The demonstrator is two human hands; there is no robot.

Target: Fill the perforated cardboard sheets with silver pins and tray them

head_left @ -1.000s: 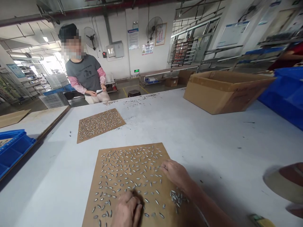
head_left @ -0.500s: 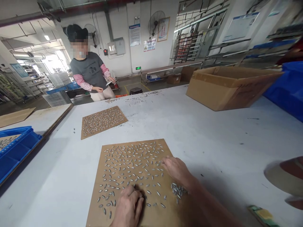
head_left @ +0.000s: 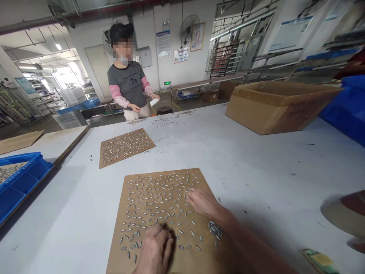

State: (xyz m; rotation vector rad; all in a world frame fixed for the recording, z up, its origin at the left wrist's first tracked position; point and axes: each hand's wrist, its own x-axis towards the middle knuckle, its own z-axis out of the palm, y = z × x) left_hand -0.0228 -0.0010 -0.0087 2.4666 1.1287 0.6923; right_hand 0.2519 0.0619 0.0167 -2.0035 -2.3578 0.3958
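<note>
A brown cardboard sheet lies on the white table in front of me, strewn with several small silvery oblong metal pieces. My left hand rests palm down on the sheet's near part, fingers loosely curled over some pieces. My right hand lies flat on the sheet's right side, fingertips touching pieces. A small heap of the pieces sits beside my right wrist.
A second cardboard sheet with pieces lies farther back. A person stands at the table's far edge. An open cardboard box stands back right, blue bins at left and far right. A round object sits at right.
My right hand has slid a little leftward over the sheet. The person at the far edge has walked to the right. My left hand has hardly moved.
</note>
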